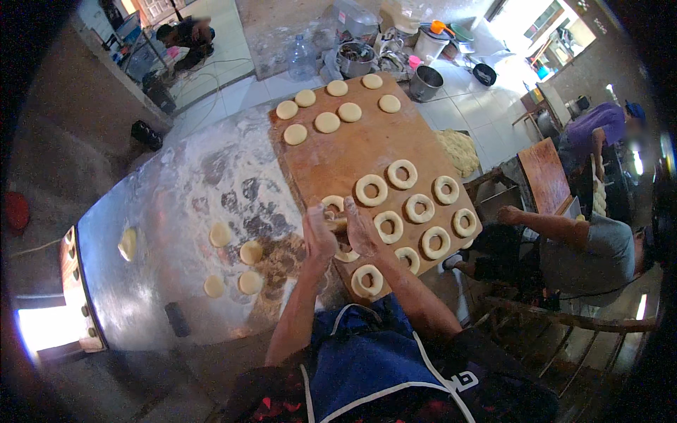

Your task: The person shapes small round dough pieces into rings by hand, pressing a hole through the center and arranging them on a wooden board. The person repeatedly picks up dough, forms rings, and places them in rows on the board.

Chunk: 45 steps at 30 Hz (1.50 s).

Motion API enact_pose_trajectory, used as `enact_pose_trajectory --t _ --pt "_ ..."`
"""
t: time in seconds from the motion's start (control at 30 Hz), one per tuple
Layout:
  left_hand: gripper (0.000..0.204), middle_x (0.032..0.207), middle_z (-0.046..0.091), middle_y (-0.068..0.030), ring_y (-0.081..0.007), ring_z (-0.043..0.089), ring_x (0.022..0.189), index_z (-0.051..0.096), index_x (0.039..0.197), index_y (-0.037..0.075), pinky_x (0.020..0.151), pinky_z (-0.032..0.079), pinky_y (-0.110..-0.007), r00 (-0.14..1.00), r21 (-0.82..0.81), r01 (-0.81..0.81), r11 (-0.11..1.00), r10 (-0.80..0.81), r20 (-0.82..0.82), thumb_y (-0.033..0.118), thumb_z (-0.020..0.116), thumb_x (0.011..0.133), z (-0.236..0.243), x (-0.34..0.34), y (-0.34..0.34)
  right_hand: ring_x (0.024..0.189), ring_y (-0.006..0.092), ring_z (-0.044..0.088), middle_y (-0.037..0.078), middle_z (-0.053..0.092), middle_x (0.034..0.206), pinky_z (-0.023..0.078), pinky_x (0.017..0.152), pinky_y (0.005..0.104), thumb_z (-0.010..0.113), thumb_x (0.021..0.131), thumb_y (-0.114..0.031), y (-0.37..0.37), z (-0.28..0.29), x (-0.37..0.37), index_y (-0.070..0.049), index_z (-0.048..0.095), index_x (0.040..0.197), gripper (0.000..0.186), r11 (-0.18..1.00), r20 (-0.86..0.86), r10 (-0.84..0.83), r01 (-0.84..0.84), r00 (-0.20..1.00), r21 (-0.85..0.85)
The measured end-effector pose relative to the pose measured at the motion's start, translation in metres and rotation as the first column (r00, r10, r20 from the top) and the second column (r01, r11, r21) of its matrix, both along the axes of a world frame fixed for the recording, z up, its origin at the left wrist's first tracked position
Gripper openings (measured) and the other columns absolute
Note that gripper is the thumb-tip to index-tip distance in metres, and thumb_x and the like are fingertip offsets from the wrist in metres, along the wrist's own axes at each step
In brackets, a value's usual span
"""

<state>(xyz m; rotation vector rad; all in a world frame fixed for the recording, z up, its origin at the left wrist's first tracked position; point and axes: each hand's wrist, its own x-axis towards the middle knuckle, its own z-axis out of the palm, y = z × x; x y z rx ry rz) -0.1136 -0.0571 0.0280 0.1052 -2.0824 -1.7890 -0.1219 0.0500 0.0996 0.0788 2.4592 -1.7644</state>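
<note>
Over the near left part of a wooden board (338, 163), my left hand (321, 234) and my right hand (362, 231) face each other, palms inward and dusted with flour. Between them is a shaded tan piece of dough (337, 225), partly hidden by my fingers. One dough ring (333, 202) lies just beyond my hands, and another dough ring (346, 255) shows partly beneath my wrists. Several more dough rings (388, 227) lie on the board to the right of my hands. Flat round dough pieces (327, 122) rest at the board's far end.
Left of the board spreads a floury metal table (169, 211) with several dough rounds (250, 252) and a small dark block (178, 319). Beyond the board stand a metal pot (426, 83) and a clear bottle (302, 58). A co-worker (592, 247) sits at the right.
</note>
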Motion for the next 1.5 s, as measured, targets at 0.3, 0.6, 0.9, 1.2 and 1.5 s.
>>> enact_pose_trajectory --t 0.3,0.6,0.9,1.2,1.5 --pt "0.044 0.084 0.063 -0.0104 -0.0227 0.06 0.075 0.057 0.102 -0.001 0.07 0.049 -0.035 0.981 0.357 0.052 0.933 -0.114 0.155 0.041 0.044 0.098 -0.025 -0.064 0.08 0.068 0.0208 0.049 0.015 0.06 0.069 0.042 0.065 0.0425 0.03 0.102 -0.047 0.079 -0.008 -0.047 0.004 0.06 0.081 0.062 1.0 0.051 -0.014 0.014 0.999 -0.007" --pt "0.036 0.084 0.063 -0.0071 -0.0205 0.06 0.075 0.059 0.094 0.003 0.067 0.049 -0.037 0.945 0.657 0.131 0.743 -0.294 0.145 0.035 0.044 0.097 -0.053 -0.114 0.137 0.079 0.0209 0.059 0.019 0.061 0.081 0.048 0.066 0.0377 0.027 0.1 -0.057 0.145 -0.02 -0.087 0.005 0.058 0.097 0.069 0.996 -0.076 0.04 -0.045 0.996 -0.074" --pt "0.035 0.08 0.058 -0.0068 -0.0171 0.054 0.07 0.056 0.089 0.002 0.064 0.045 -0.032 0.895 0.432 0.31 0.847 -0.413 0.169 0.034 0.045 0.095 -0.017 -0.159 0.206 0.07 0.0138 0.046 0.005 0.051 0.069 0.037 0.06 0.0307 0.025 0.099 -0.058 0.217 -0.02 -0.118 0.003 0.059 0.08 0.072 0.926 0.166 -0.147 0.195 0.975 -0.324" --pt "0.029 0.087 0.059 -0.018 -0.0315 0.057 0.083 0.057 0.093 -0.002 0.076 0.045 -0.043 0.952 -0.511 0.262 0.819 -0.133 0.276 0.025 0.048 0.096 0.015 -0.214 0.248 0.078 0.0245 0.064 0.017 0.064 0.088 0.052 0.073 0.0352 0.076 0.076 -0.021 0.292 -0.018 -0.142 0.004 0.051 0.123 0.059 0.928 0.034 -0.139 0.118 0.99 0.353" --pt "0.034 0.107 0.061 -0.0185 -0.0359 0.062 0.096 0.063 0.108 0.004 0.081 0.05 -0.045 0.877 -0.587 0.481 0.651 -0.369 0.309 0.031 0.061 0.089 0.022 -0.208 0.234 0.094 0.0305 0.057 0.019 0.056 0.105 0.048 0.083 0.0386 0.073 0.081 -0.021 0.295 -0.024 -0.097 0.002 0.045 0.132 0.062 0.872 -0.183 -0.059 0.14 0.981 0.47"
